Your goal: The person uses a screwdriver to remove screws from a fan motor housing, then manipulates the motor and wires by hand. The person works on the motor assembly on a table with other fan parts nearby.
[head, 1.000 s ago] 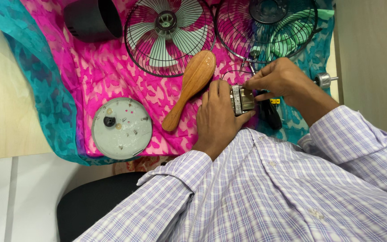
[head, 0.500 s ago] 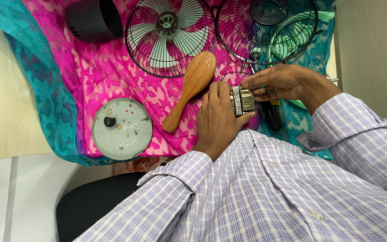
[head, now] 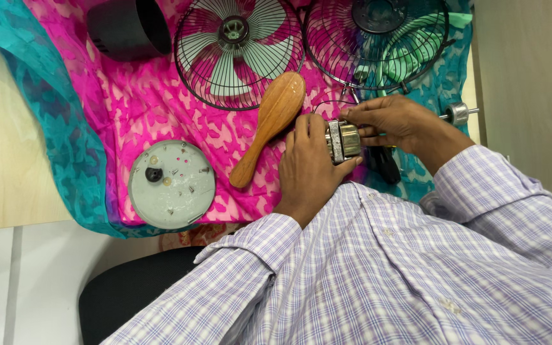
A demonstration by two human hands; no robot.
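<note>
Both hands, left hand [head: 308, 169] and right hand [head: 391, 121], pinch the small motor [head: 343, 140] between fingertips

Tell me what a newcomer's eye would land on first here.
First, the bright pink and teal cloth over the table. Then the two wire fan guards side by side at the top, and below them the left hand and right hand clasping a small metal motor.

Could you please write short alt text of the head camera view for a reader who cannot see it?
Seen from above, a person in a checked shirt holds a small metal motor between the left hand and right hand over a pink and teal cloth. Around it lie a wooden brush, two wire fan guards, a round grey base plate and a dark cylinder.
</note>
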